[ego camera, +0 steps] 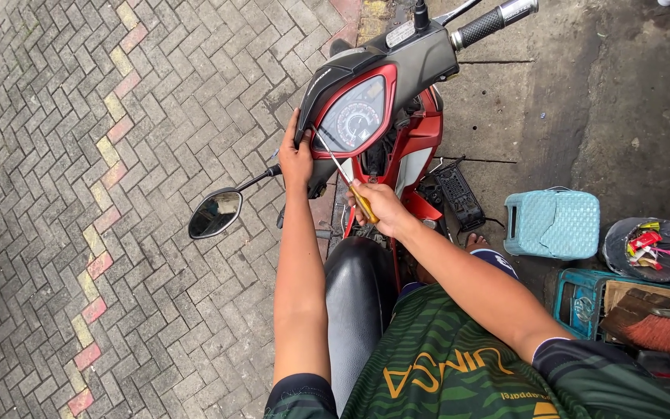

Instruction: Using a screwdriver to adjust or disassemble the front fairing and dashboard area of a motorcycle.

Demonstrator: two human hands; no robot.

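Observation:
A red and black scooter stands in front of me, its handlebar cover (pixel 397 58) and speedometer panel (pixel 354 118) facing up. My left hand (pixel 296 155) grips the left edge of that cover beside the speedometer. My right hand (pixel 380 206) holds a screwdriver (pixel 350 186) with a yellow handle; its metal shaft slants up left and its tip meets the lower left rim of the speedometer panel. The black seat (pixel 358 302) lies below my arms.
A round mirror (pixel 215 213) sticks out left over the brick paving (pixel 118 194). The right handlebar grip (pixel 490 23) points up right. On the concrete at right stand a pale blue stool (pixel 554 223), a black tub of small items (pixel 649 248), a crate (pixel 579 299) and a brush (pixel 664 330).

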